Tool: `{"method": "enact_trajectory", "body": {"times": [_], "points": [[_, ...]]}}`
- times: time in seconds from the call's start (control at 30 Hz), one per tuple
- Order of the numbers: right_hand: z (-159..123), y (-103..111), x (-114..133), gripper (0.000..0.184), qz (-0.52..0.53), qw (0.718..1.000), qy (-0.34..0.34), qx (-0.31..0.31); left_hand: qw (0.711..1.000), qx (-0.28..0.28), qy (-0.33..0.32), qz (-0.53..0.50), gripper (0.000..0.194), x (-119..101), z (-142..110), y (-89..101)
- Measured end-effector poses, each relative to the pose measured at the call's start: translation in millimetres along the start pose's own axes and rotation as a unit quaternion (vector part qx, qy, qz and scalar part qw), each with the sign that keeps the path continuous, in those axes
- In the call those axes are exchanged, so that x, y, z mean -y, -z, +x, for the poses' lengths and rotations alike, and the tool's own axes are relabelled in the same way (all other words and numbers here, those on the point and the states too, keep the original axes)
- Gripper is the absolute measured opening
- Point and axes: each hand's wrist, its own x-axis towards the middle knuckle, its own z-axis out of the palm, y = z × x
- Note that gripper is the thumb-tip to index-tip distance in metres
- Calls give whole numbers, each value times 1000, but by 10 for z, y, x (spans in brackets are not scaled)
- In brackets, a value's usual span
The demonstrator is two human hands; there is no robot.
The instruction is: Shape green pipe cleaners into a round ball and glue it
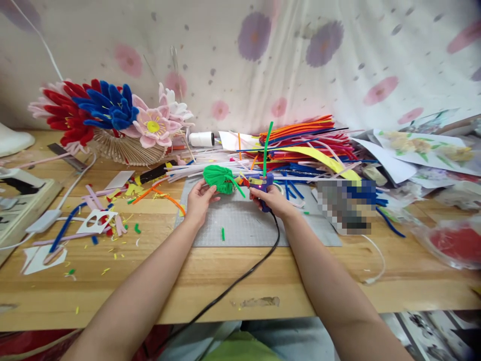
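My left hand (202, 199) pinches the lower left edge of a rounded bright green piece made of pipe cleaners (218, 179), above the grey cutting mat (233, 228). A short green stem sticks out from its right side. My right hand (273, 199) is wrapped round a blue hot glue gun (266, 184) with a small red light. The gun's nozzle points left, close to the green piece; I cannot tell whether they touch. A green pipe cleaner (267, 145) stands up behind the gun. From the grip a black cord (240, 277) runs down over the table's front edge.
Bundles of coloured pipe cleaners (300, 135) lie behind the mat. Fuzzy flowers (108, 108) stand at the back left. Paper cut-outs (96, 221) and scraps litter the left side. A power strip (22, 205) sits at far left, plastic bags (456, 240) at right.
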Motion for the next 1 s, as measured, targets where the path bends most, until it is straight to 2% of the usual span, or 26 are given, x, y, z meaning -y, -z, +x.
{"method": "enact_trajectory", "body": {"times": [0.2,0.57,1.0], "points": [[-3,13,-15,39,-15,1000,-6,6,999,7,-38,22,40,0,-12,13],[-4,-78,10,40,-13,1000,-5,13,999,-2,-40,33,39,26,-5,2],[40,-77,-43,41,13,1000,-4,-7,999,-15,-39,36,41,24,-13,-8]]}}
